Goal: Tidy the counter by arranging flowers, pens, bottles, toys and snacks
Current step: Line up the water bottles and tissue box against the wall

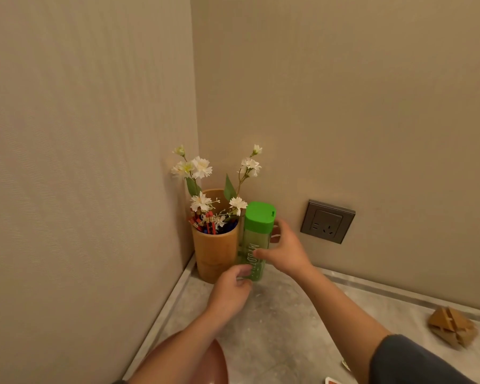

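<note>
step: seat bottle (254, 242) beside cup (215, 250) | my left hand (230, 289) pinches its base, right hand (286, 250) wraps its middle | keep upright, ease down, avoid flowers (201, 167)

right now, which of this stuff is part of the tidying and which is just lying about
Part of the job:
green bottle, gripped by left hand and right hand
bamboo holder with flowers and pens
wooden puzzle toy

Not part of it:
wall socket
reddish-brown object at the bottom edge, too cropped to identify
</note>
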The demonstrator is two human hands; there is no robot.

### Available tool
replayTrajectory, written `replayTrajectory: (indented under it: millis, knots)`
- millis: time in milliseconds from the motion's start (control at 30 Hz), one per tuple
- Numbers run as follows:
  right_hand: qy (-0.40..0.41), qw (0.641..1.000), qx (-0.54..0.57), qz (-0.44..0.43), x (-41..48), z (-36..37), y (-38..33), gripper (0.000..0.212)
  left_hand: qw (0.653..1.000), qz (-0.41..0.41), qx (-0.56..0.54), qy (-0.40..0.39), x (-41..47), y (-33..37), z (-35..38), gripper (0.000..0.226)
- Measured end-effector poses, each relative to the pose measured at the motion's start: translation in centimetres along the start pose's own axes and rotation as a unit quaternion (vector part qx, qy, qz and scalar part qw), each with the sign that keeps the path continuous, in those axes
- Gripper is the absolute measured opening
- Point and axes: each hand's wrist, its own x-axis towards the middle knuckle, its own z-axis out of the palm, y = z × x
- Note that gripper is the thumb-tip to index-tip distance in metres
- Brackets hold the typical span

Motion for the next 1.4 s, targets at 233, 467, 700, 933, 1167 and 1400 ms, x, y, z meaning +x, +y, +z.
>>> replayTrajectory:
  millis: [233, 467, 700, 933, 1167, 1400]
  knots:
    - [-0.018, 1.0, -0.005, 0.019, -1.1, -0.5, -0.3, 0.093, 1.0, 0.007, -0.027, 0.005, -1.0, 1.0, -0.4, 0.037]
    - [0.005, 0.999, 0.015, 0.044, -4.8, -1.7, 0.2, 0.091, 0.998, 0.04, -0.049, 0.008, -2.9, 3.2, -0.4, 0.028]
    - [0.091, 0.99, 0.092, 0.064, -11.5, -5.2, 1.6, 0.061, 0.993, 0.039, -0.109, -0.012, -6.6, 6.5, 2.7, 0.024]
    - [0.191, 0.97, 0.121, 0.094, -18.3, -10.0, 4.3, 0.049, 0.982, 0.046, -0.158, -0.095, -11.3, 9.4, 9.2, 0.027]
    - [0.252, 0.955, 0.102, 0.119, -25.8, -16.9, 8.7, 0.038, 0.972, 0.043, -0.142, -0.184, -15.6, 10.9, 17.5, 0.026]
    - [0.258, 0.952, 0.049, 0.16, -33.8, -24.2, 14.0, 0.035, 0.962, 0.085, -0.102, -0.239, -20.5, 12.2, 26.1, 0.025]
